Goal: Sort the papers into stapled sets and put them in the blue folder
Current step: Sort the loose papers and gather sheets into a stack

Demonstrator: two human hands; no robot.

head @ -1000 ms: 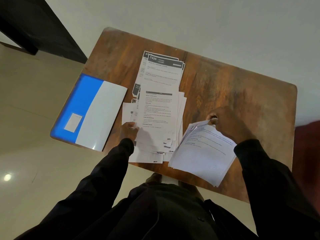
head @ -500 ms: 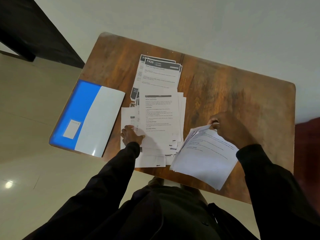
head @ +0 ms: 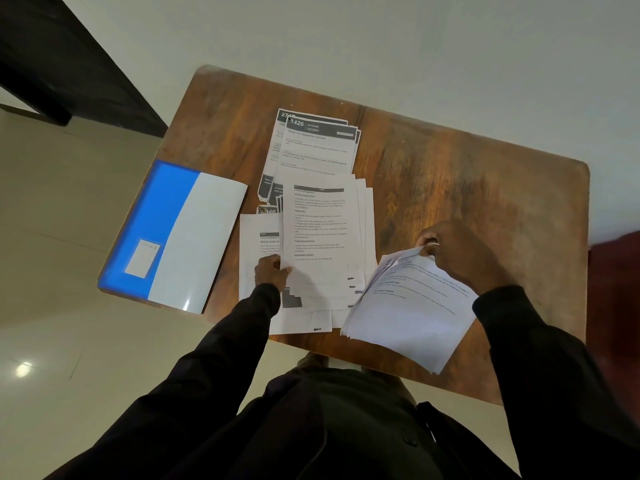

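— Papers (head: 322, 233) lie fanned in a loose pile at the middle of the table (head: 467, 174), with dark-headed sheets (head: 317, 143) poking out toward the far edge. What worries you?

— The pile, mostly. The left hand (head: 272, 271) pinches only the left side of the top sheet (head: 320, 216), fingers curled on it. Drag that, and the sheets under it could slide along and mix the sets.

— And the right hand (head: 457, 254)?

— It grips a batch (head: 412, 306) by one top corner, fingers closed on it, with the rest raised off the wood by the near edge. The leaves splay at that corner. One corner is a weak hold, so a loose leaf might slip out and drop past the near edge to the floor.

— The blue folder (head: 173, 233)?

— Closed, along the left edge, its outer side at or just past the lip; I can't tell which. A knock from the left sleeve might tip it off.

— Stapling?

— No stapler shows, and I cannot tell whether the batch is stapled. Filing loose sheets would be the mistake.
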